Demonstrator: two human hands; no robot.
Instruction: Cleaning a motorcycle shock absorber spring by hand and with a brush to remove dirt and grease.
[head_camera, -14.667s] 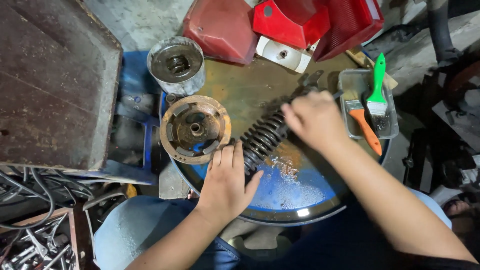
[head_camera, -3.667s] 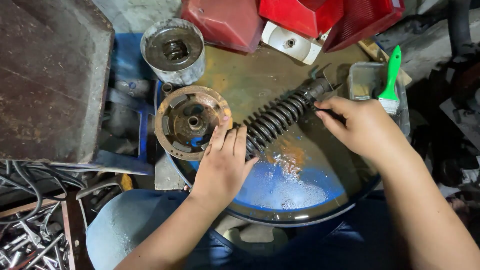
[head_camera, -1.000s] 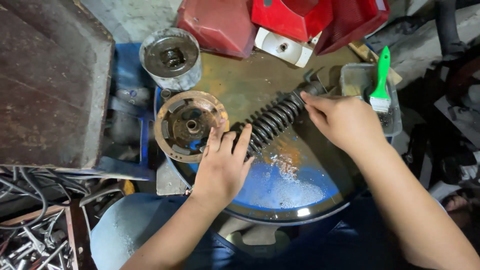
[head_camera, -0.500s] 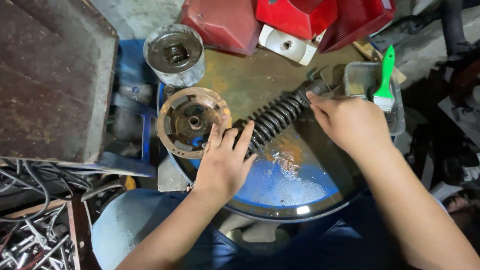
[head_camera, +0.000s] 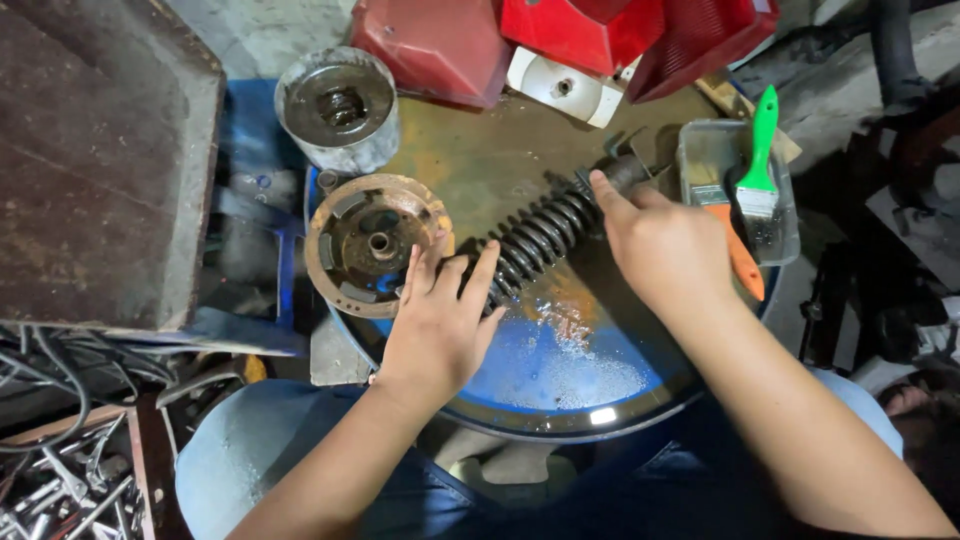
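A black coil-spring shock absorber (head_camera: 545, 232) lies diagonally on the top of a blue drum (head_camera: 560, 370). My left hand (head_camera: 440, 320) presses flat on its lower end, fingers spread, next to a rusty round flywheel-like disc (head_camera: 368, 242). My right hand (head_camera: 668, 245) rests on the upper part of the shock absorber, fingers reaching toward its top eye near the drum's far edge. Wet liquid pools on the drum's blue surface below the spring.
A clear tray (head_camera: 725, 185) at the right holds a green-handled brush (head_camera: 760, 150) and an orange-handled brush (head_camera: 738, 262). A grey metal cylinder (head_camera: 338, 108) stands at the back left. Red plastic panels (head_camera: 560, 35) lie behind. A rusty metal slab (head_camera: 95, 160) and loose wires (head_camera: 60, 400) are at left.
My right hand has shifted slightly along the upper end of the shock absorber. My left hand stays pressed on the lower end; the shock absorber has barely moved.
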